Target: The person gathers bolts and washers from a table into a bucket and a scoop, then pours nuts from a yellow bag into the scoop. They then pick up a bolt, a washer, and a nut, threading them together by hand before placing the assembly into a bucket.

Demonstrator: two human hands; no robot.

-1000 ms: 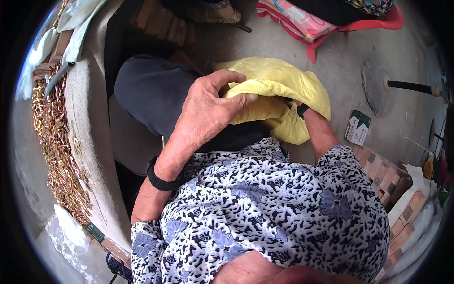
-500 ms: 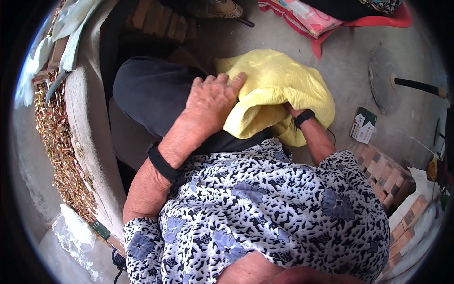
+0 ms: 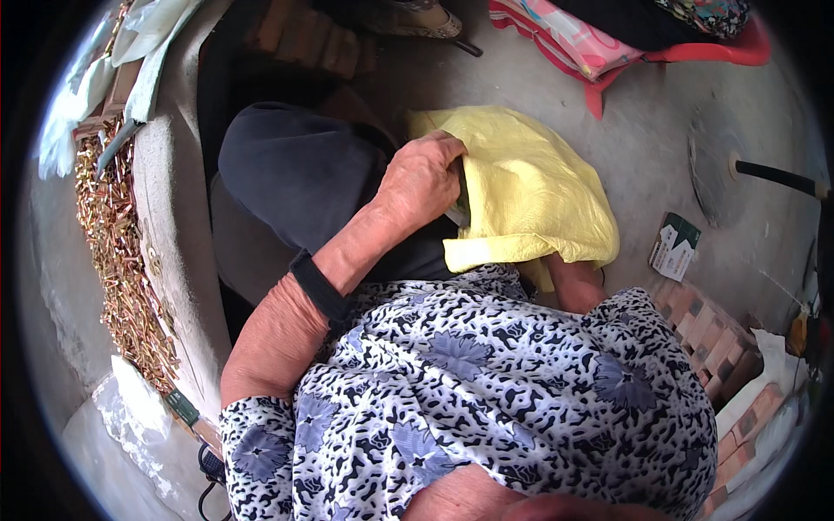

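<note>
Left hand (image 3: 424,178) at left edge of yellow bag (image 3: 543,191), fingers curled, seemingly pinching it steady; right forearm (image 3: 575,285) runs under it, likely propping (fingers hidden, can't tell).

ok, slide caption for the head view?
Left hand at the edge of yellow fabric, right hand hidden underneath, small gold-coloured pieces heaped along the picture's left.

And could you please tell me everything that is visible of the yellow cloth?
The yellow cloth looks thin, wrinkled and slightly shiny; whether sheet or sack, I cannot tell. It bulges to the right of the dark trouser leg, with a folded band along its lower edge. The left hand touches its left edge; the right forearm goes under its lower right edge, right hand hidden.
</note>
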